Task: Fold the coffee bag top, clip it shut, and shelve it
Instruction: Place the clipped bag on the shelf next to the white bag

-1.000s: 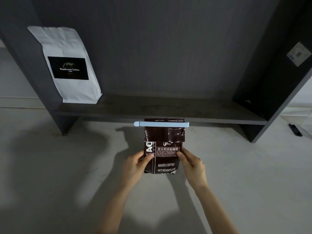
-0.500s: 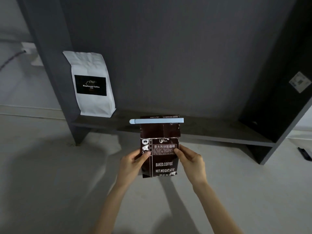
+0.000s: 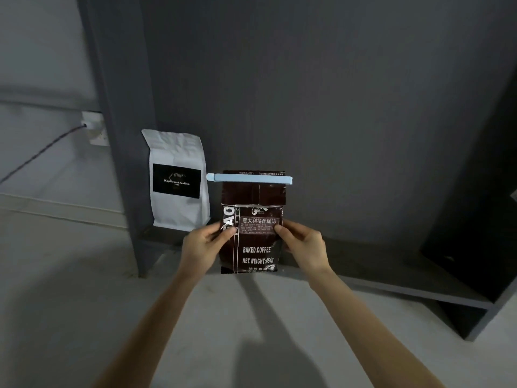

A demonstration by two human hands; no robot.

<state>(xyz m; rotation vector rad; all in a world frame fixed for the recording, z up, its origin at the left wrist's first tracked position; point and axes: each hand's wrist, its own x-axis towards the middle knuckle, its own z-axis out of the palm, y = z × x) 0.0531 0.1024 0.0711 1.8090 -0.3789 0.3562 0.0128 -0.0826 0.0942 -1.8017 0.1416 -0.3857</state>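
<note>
Left hand (image 3: 202,245): bare, fingers curled round the left edge of the coffee bag (image 3: 253,236), thumb pressed flat on the front panel, pinching it.
Right hand (image 3: 303,245): bare, closed on the bag's right edge at about the same height, thumb on the printed label, the other fingers hidden behind the bag.
Coffee bag: between the two hands, held upright just in front of and above the front lip of the shelf; whether its base touches the board cannot be told. Glossy dark brown foil, creased and crinkled in the upper part, flat rectangular shape, white print reading BAKED.COFFEE and NET.WEIGHT.
Bag top: folded over into a narrow band, well above both hands.
Clip (image 3: 249,178): a long, straight, pale blue plastic bar clamped across the folded top, lying level, its pointed left end jutting past the bag's edge.
White bag (image 3: 178,180): matte, wrinkled paper-like pouch with a black rectangular label, standing upright on the shelf at the far left, just beside the coffee bag and apart from it.
Shelf (image 3: 377,271): dark grey board with a faint grain, matching back panel and side walls.
Floor (image 3: 70,289): pale, smooth, shadowed.
Wall socket (image 3: 95,128): white, left of the unit, a dark cable plugged in.
</note>
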